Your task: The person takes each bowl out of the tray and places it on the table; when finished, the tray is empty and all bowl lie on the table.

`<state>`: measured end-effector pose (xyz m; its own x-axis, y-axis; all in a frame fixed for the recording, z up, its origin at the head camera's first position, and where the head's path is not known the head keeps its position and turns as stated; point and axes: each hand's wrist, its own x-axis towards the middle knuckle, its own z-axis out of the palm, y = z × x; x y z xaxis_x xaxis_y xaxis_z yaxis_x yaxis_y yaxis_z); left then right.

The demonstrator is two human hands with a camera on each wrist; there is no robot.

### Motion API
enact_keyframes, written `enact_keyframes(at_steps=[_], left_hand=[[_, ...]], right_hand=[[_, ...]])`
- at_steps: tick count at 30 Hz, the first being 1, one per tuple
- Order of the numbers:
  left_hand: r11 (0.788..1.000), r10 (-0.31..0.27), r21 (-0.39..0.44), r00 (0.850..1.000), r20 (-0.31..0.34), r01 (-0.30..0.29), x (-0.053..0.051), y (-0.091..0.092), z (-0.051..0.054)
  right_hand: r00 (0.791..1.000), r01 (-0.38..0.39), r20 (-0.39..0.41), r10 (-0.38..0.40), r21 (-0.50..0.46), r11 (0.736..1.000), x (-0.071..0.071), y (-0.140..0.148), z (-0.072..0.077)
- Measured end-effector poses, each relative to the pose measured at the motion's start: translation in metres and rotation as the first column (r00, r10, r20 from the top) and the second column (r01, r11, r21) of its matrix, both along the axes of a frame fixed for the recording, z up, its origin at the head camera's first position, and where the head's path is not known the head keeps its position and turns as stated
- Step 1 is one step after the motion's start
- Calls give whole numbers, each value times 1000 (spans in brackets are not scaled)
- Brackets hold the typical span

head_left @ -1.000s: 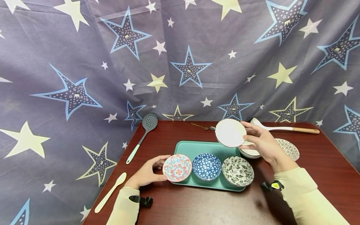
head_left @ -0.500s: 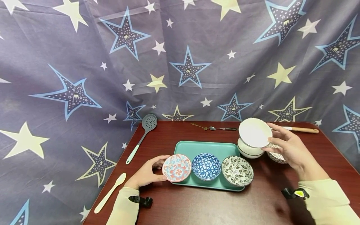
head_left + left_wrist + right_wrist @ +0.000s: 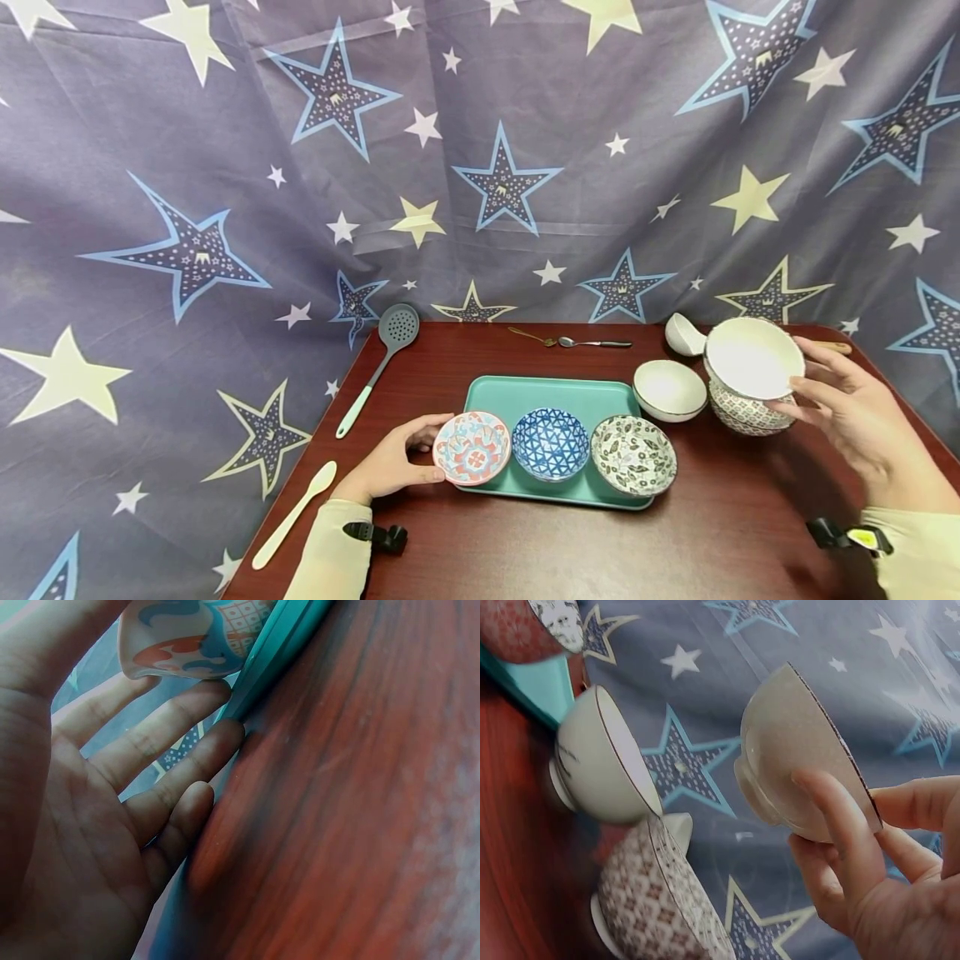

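In the head view my right hand (image 3: 862,412) pinches a white bowl (image 3: 753,358) by its rim, thumb and fingers on opposite sides of the wall. It is held above a brown-patterned bowl (image 3: 750,414), partly hiding it; the right wrist view shows a gap between the held bowl (image 3: 795,750) and the patterned bowl (image 3: 649,896). My left hand (image 3: 397,462) rests beside a red-and-blue patterned bowl (image 3: 472,448), its thumb and index finger at the rim; in the left wrist view the fingers (image 3: 161,739) are loosely extended. This bowl stands on a green tray (image 3: 555,390).
A blue bowl (image 3: 551,444) and a leaf-patterned bowl (image 3: 633,456) share the tray. Another white bowl (image 3: 670,390) stands right of it, before a ladle (image 3: 684,335). A small spoon (image 3: 596,342) and fork (image 3: 532,337) lie behind; a skimmer (image 3: 386,354) and pale spoon (image 3: 296,512) lie left.
My right hand has carried the white bowl rightward, from above the tray's back right, past the other white bowl, to above the brown-patterned bowl. The left hand has stayed at the red-and-blue bowl.
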<state>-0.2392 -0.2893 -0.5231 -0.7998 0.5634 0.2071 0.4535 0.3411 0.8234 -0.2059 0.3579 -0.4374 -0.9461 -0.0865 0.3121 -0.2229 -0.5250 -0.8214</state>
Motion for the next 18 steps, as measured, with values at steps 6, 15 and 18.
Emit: enact_keyframes(at_steps=[6,15,18], left_hand=[[1000,-1,2,1000,-2,1,1,-1,1],[1000,-2,3,1000,-7,2,-1,-1,-1],[1000,-5,12,1000,-4,5,-1,0,0]], right_hand=[[999,32,-8,-33,-62,998,9,18,-6],[998,60,0,-61,-192,980,13,42,-22],[998,67,-1,-69,-231,971,15,47,-26]])
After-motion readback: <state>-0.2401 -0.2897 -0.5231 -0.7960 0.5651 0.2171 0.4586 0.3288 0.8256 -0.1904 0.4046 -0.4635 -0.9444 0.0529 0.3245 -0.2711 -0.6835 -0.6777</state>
